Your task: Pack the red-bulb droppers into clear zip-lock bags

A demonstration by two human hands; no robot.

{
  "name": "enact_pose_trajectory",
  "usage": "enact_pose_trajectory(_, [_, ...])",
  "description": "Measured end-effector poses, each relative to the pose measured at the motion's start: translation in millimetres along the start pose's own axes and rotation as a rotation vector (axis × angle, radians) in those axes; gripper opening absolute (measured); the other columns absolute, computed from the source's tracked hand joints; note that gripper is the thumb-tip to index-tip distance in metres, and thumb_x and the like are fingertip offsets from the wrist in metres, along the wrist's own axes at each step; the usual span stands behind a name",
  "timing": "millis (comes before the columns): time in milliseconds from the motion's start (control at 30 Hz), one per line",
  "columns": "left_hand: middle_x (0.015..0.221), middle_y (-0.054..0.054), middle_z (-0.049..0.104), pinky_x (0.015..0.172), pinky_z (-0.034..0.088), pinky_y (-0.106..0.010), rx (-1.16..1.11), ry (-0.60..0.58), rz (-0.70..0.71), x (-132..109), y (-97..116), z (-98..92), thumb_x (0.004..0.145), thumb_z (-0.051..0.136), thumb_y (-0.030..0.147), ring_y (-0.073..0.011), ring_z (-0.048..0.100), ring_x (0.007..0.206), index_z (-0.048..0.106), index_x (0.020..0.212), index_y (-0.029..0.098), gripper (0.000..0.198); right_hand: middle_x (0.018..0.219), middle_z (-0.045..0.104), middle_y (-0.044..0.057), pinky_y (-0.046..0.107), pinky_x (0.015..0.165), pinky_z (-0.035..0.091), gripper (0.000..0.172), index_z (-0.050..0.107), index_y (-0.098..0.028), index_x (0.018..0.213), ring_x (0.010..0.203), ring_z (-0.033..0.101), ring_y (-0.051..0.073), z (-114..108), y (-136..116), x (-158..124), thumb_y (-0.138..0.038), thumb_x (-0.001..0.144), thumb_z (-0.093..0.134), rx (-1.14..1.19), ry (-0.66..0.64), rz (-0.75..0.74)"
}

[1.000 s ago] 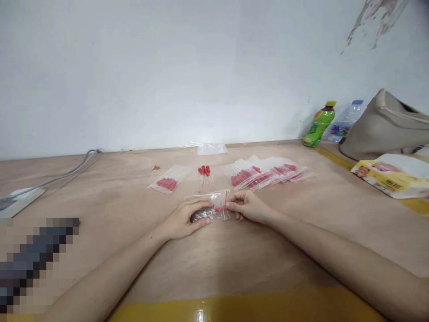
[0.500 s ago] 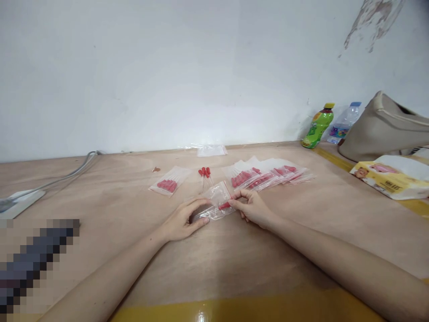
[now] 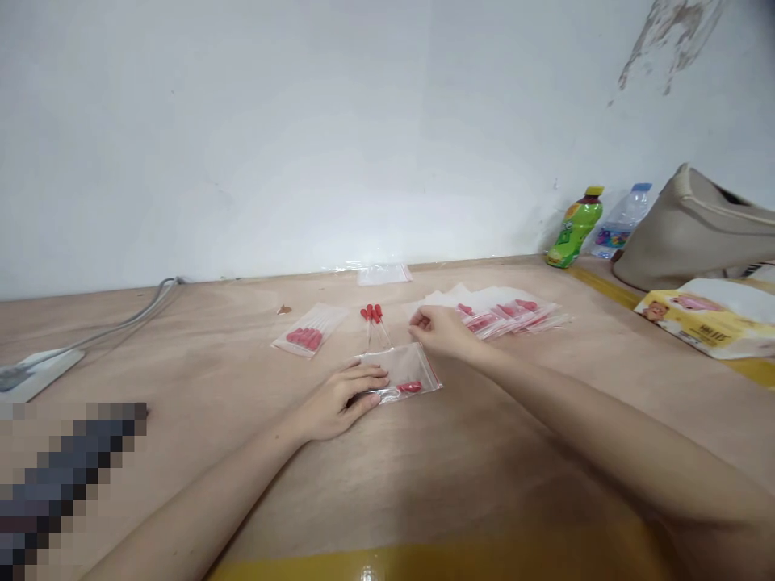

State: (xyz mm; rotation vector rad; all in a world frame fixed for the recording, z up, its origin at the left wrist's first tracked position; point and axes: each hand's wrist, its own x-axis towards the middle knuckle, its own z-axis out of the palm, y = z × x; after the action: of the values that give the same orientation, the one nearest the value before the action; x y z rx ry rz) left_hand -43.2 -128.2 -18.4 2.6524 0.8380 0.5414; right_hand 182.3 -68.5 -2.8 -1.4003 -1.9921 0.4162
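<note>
A clear zip bag [image 3: 396, 363] lies flat on the table with a red-bulbed dropper [image 3: 410, 387] inside, near its red-striped edge. My left hand [image 3: 345, 399] holds the bag's left end, its fingers on top and thumb by the front edge. Above and right of the bag, my right hand [image 3: 445, 329] hovers with loosely curled fingers and nothing visible in them. Just behind the bag are three loose droppers [image 3: 371, 315], red bulbs pointing away and thin clear stems toward me. Left of these rests a filled bag of droppers [image 3: 306, 339].
Several filled bags [image 3: 514, 315] overlap at the right. Near the wall lies a clear bag [image 3: 384, 275]. Farther right stand a green bottle [image 3: 575, 230], a clear bottle [image 3: 623, 222], a beige handbag [image 3: 672, 234] and a tissue pack [image 3: 708, 323]. A cable [image 3: 127, 323] runs at left.
My right hand has let go of the dropper and bag edge and moved up toward the loose droppers. The bag now lies flatter under my left hand.
</note>
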Motion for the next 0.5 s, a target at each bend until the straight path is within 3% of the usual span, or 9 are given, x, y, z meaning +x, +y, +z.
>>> enact_pose_trajectory(133, [0.126, -0.004, 0.051, 0.104, 0.026, -0.046, 0.010, -0.037, -0.013, -1, 0, -1.0, 0.091, 0.039, 0.025, -0.0206, 0.039, 0.122, 0.049, 0.122, 0.025, 0.033, 0.091, 0.066, 0.011, 0.025, 0.073, 0.043, 0.020, 0.062, -0.013, 0.085, 0.087, 0.059, 0.019, 21, -18, 44, -0.025, 0.070, 0.057, -0.163, -0.088, 0.151])
enact_pose_trajectory(267, [0.128, -0.004, 0.048, 0.105, 0.025, -0.045, 0.018, -0.064, -0.025, -2, -2, -0.2, 0.091, 0.038, 0.025, -0.0200, 0.036, 0.124, 0.047, 0.124, 0.025, 0.034, 0.092, 0.065, 0.021, 0.026, 0.066, 0.044, 0.039, 0.061, -0.006, 0.094, 0.086, 0.061, 0.024, 47, -26, 67, -0.033, 0.065, 0.065, -0.162, -0.145, 0.212])
enact_pose_trajectory(367, [0.129, -0.004, 0.048, 0.105, 0.024, -0.045, 0.020, -0.062, -0.021, -2, -2, 0.9, 0.090, 0.039, 0.025, -0.0199, 0.037, 0.124, 0.047, 0.124, 0.025, 0.035, 0.084, 0.066, 0.021, 0.026, 0.063, 0.044, 0.032, 0.063, -0.007, 0.085, 0.080, 0.063, 0.025, 55, -26, 74, -0.033, 0.067, 0.063, -0.142, -0.193, 0.234])
enact_pose_trajectory(500, [0.127, -0.004, 0.049, 0.105, 0.024, -0.045, 0.014, -0.048, -0.004, -2, -3, 1.3, 0.090, 0.041, 0.025, -0.0203, 0.038, 0.123, 0.047, 0.124, 0.025, 0.035, 0.070, 0.067, 0.015, 0.025, 0.062, 0.044, 0.022, 0.064, -0.011, 0.079, 0.074, 0.063, 0.024, 50, -22, 76, -0.030, 0.066, 0.063, -0.080, -0.202, 0.237])
